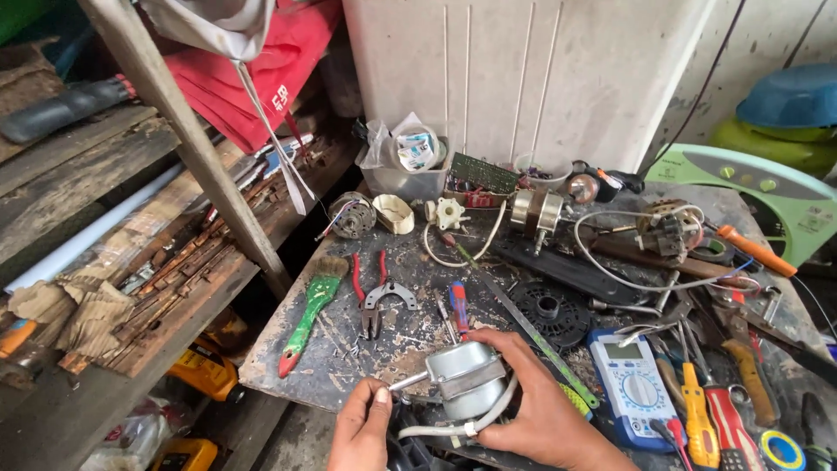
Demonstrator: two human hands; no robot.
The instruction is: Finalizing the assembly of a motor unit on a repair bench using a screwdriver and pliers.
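Note:
My right hand (534, 403) grips a small silver electric motor (466, 377) at the near edge of a cluttered workbench (349, 359). A white cable (453, 427) loops under the motor and across my fingers. My left hand (362, 429) pinches the motor's thin metal shaft (406, 381) from the left. Both hands sit low in the head view, just over the bench's front edge.
On the bench lie a green-handled brush (307, 312), red-handled pliers (375, 292), a screwdriver (459, 307), a long metal ruler (523, 327), a blue multimeter (629, 384), a black round part (549, 310), another motor (537, 209) and several screwdrivers (697, 410). Rusty wooden shelves (148, 288) stand left.

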